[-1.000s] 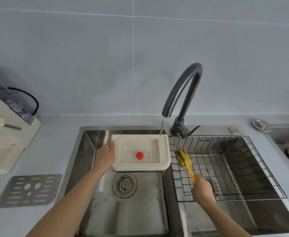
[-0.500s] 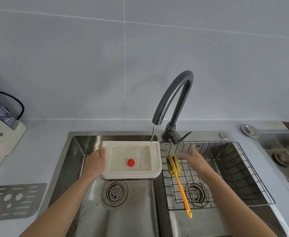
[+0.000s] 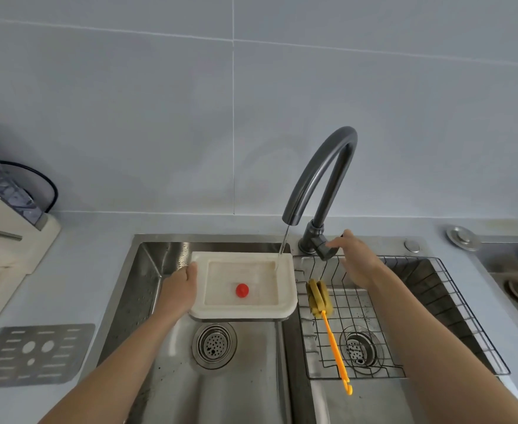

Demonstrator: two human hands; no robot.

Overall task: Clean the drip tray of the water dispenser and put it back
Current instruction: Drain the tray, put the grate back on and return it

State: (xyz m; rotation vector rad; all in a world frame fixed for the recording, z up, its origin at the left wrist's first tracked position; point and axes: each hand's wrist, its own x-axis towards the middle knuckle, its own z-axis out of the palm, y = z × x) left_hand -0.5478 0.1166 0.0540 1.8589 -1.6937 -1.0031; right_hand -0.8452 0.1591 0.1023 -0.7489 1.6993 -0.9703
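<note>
Over the left basin of the sink (image 3: 147,270), the left hand (image 3: 179,290) holds the drip tray (image 3: 285,286) by its left rim, fingers wrapped under the edge and thumb on top, so the tray hangs level just above the drain (image 3: 214,344). Water from the tap (image 3: 319,179) falls into the tray's far right corner, the corner farthest from that hand, and a shallow pool covers the floor of the tray, where a small red float (image 3: 242,290) sits near the middle. On the other side, the right hand (image 3: 357,261) is spread open and holds nothing; its fingertips touch or nearly touch the tap lever (image 3: 325,250) (which one I cannot tell). Just below that hand's wrist, the scrubbing brush (image 3: 319,298) lies in the wire rack (image 3: 453,313), its orange handle pointing back toward the person. I judge the tray to be stiff, light plastic that grows heavier as it fills, and wet enough to be slippery. Held by one edge, the weight of water on the far side would tend to tip it, so a grip on both short rims, or a palm under the base, looks safer. Off to the left of the holding hand, the metal grille (image 3: 34,354) lies on the counter (image 3: 98,240) in front of the water dispenser (image 3: 3,261).
</note>
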